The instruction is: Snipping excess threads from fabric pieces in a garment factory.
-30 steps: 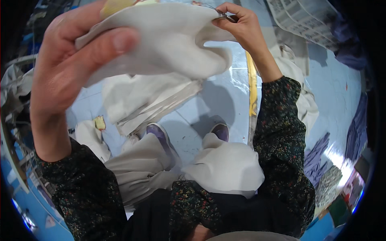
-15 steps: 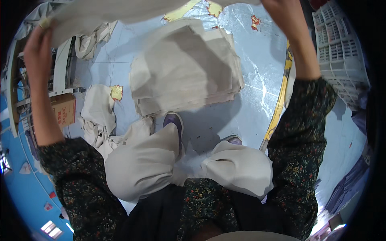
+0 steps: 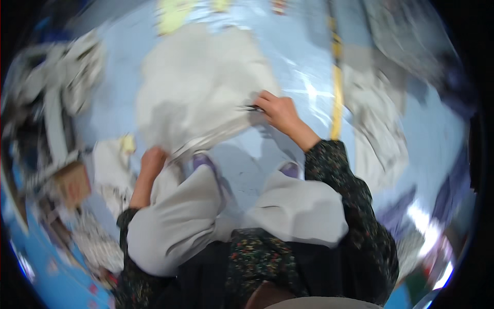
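Note:
A pile of off-white cloth pieces [image 3: 211,77] lies on the floor in front of my feet, blurred by motion. My left hand [image 3: 153,160] is at its near left corner, fingers curled and closed on the cloth edge, though the fingertips are smeared. At the near right edge of the pile is my right hand [image 3: 278,110]. Its thumb and fingers pinch a small dark pointed tool [image 3: 250,107], whose tip points left over the cloth. The tool's exact kind is too blurred to make out.
Crumpled off-white cloth [image 3: 110,167] lies on the floor at left, with a cardboard box [image 3: 73,184] beyond it. More loose cloth [image 3: 378,134] lies right of a yellow-and-black floor stripe [image 3: 336,98]. A metal-framed stand [image 3: 54,123] holds draped cloth at far left.
Both hands have come down and nearer from high up, where they held a cloth stretched out. That cloth now appears to lie on the pile. The view has shifted, showing more floor at right.

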{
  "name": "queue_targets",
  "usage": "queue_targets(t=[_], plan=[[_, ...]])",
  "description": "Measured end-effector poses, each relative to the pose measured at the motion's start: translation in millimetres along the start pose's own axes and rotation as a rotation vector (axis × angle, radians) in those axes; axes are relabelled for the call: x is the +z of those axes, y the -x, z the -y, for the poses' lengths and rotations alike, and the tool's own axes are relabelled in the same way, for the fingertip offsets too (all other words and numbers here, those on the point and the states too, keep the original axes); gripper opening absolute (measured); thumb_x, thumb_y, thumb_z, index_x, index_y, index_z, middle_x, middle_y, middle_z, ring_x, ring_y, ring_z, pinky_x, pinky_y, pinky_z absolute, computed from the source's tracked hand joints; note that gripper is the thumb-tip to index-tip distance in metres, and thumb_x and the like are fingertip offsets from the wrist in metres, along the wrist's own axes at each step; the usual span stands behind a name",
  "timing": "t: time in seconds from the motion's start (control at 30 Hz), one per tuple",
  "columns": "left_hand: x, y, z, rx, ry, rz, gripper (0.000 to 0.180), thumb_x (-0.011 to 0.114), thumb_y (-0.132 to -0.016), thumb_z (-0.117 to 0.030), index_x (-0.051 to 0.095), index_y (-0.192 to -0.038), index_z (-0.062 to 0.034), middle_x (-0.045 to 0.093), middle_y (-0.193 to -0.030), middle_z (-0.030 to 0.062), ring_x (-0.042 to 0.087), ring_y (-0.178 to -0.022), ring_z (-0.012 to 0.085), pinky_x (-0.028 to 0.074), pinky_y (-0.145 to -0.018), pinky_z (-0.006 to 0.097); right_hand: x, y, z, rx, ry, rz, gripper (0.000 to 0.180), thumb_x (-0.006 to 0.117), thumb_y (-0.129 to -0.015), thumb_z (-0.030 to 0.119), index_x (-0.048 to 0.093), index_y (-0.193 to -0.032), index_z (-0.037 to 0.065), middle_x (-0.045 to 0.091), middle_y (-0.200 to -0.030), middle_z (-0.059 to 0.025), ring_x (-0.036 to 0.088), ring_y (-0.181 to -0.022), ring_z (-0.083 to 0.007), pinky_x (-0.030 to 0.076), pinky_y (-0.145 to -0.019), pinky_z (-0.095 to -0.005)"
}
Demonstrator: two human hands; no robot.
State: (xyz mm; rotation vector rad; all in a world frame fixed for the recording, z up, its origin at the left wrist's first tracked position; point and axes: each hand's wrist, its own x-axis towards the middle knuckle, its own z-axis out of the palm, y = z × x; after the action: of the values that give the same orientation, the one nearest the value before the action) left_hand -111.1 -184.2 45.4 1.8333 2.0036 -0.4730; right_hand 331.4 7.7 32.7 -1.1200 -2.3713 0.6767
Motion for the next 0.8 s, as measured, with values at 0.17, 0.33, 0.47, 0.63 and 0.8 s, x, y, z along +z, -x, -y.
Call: queue_targets(t=[0.17,0.33,0.47,0.63,0.8], plan=[[-44.7,17.6,-26.9,0.062,0.182,0.04,0.028,0.062,-0.091,-0.029,0.071,-0.085,-0.0027,0.067,-0.081,0.0203,0.064,-0.078,0.0399,0.049,-0.07,0.046,-43.3,97.1,-98.9,0.489,0.156,-0.411,0.037,0.068,-0.073,0.008,0.062,-0.109,0.016,0.063,-0.106,-0.0017,0.066,-0.084,-0.0304,0.053,-0.065,-0.0403],[-113.9,-64.5,-82.9,0.341,0.064,-0.015,0.018,0.061,-0.091,-0.018,0.07,-0.094,-0.0026,0.067,-0.089,0.0195,0.064,-0.083,0.039,0.051,-0.074,0.044,-120.4,203.6,-164.2,0.982,0.515,-0.423,0.045,0.065,-0.076,0.012,0.058,-0.12,0.017,0.066,-0.105,-0.0054,0.066,-0.094,-0.0323,0.052,-0.07,-0.0462],[-175.1,-96.0,-162.8,0.557,0.105,0.022,0.016,0.061,-0.091,-0.015,0.07,-0.098,-0.0026,0.068,-0.094,0.0181,0.062,-0.092,0.0376,0.05,-0.08,0.043,-147.7,232.4,-182.8,1.048,0.512,-0.422,0.032,0.074,-0.076,0.02,0.066,-0.105,0.009,0.069,-0.097,-0.0097,0.067,-0.089,-0.0332,0.052,-0.069,-0.0438],[-200.2,-137.2,-250.3,0.784,0.128,0.087,0.019,0.06,-0.091,-0.014,0.069,-0.101,-0.0012,0.066,-0.094,0.0196,0.061,-0.091,0.0387,0.049,-0.078,0.043,-237.5,160.7,-140.4,0.811,-0.097,-0.943,0.012,0.072,-0.085,0.018,0.07,-0.087,0.006,0.056,-0.062,-0.0017,0.052,-0.054,-0.012,0.039,-0.052,-0.0296],[-182.4,-162.3,-376.6,0.889,0.638,0.168,0.036,0.054,-0.098,-0.032,0.064,-0.116,-0.0022,0.067,-0.103,0.0165,0.063,-0.097,0.0297,0.049,-0.086,0.039,-344.3,134.7,-54.1,0.187,-0.86,-1.04,0.011,0.067,-0.088,0.003,0.064,-0.08,0.01,0.059,-0.068,0.0016,0.046,-0.051,-0.006,0.034,-0.047,-0.022]])
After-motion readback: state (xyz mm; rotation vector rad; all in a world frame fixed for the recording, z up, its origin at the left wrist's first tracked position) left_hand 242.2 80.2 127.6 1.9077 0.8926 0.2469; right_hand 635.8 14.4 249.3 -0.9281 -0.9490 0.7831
